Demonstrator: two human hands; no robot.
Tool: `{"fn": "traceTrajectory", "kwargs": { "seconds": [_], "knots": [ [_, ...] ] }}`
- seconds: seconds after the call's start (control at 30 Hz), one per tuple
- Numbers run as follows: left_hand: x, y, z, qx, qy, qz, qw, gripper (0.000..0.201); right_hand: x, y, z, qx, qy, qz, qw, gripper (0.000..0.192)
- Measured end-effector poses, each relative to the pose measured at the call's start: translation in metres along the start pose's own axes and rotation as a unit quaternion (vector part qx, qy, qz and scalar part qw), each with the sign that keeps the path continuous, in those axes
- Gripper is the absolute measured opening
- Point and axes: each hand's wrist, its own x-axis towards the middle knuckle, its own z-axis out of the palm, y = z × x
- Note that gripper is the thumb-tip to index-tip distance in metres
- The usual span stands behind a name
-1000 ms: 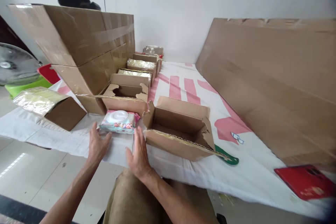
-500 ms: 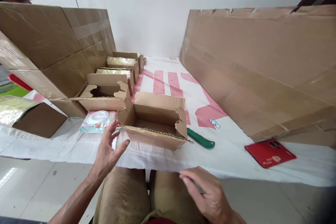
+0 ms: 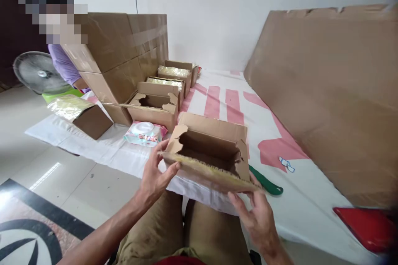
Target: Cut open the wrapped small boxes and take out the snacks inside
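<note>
From my head camera, I have the open cardboard box (image 3: pixel 211 153) at the near edge of the counter (image 3: pixel 298 198). My left hand (image 3: pixel 155 174) pinches its left front corner, fingers closed on the flap; my right hand (image 3: pixel 258 215) cups under the right front edge, fingers half curled against the cardboard. I judge this the step of taking up the box; the next move calls for a level, two-handed hold.

Counted: one wipes pack (image 3: pixel 144 132) just left of the box, four more small boxes (image 3: pixel 154 107) behind, one green-handled tool (image 3: pixel 267 184), one red item (image 3: pixel 367 227).
</note>
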Motion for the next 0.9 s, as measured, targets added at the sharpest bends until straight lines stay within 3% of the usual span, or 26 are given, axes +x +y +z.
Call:
{"fn": "traceTrajectory", "kwargs": {
  "seconds": [0.13, 0.27, 0.37, 0.47, 0.57, 0.73, 0.83, 0.9],
  "knots": [
    [-0.034, -0.003, -0.066, 0.046, 0.089, 0.003, 0.995, 0.077, -0.018, -0.026, 0.029, 0.047, -0.074, -0.075, 0.993, 0.068],
    [-0.049, -0.006, -0.128, 0.051, 0.203, -0.026, 0.978, 0.083, -0.015, -0.065, 0.091, 0.099, -0.144, -0.145, 0.974, 0.08],
    [-0.044, -0.014, -0.153, 0.046, 0.257, -0.061, 0.963, 0.084, -0.009, -0.081, 0.14, 0.097, -0.155, -0.194, 0.964, 0.092],
    [-0.026, -0.029, -0.159, 0.023, 0.285, -0.053, 0.957, 0.084, -0.004, -0.082, 0.175, 0.085, -0.142, -0.207, 0.964, 0.1],
    [-0.002, -0.041, -0.156, 0.017, 0.27, -0.019, 0.962, 0.082, 0.001, -0.075, 0.194, 0.088, -0.121, -0.196, 0.969, 0.1],
    [0.019, -0.05, -0.152, 0.035, 0.254, 0.033, 0.966, 0.078, 0.002, -0.067, 0.203, 0.085, -0.121, -0.198, 0.969, 0.099],
    [0.011, -0.058, -0.155, 0.06, 0.24, 0.044, 0.968, 0.081, -0.006, -0.063, 0.203, 0.078, -0.126, -0.203, 0.968, 0.1],
    [-0.001, -0.065, -0.156, 0.084, 0.238, 0.009, 0.968, 0.086, -0.011, -0.06, 0.203, 0.078, -0.131, -0.208, 0.966, 0.1]
  ]
}}
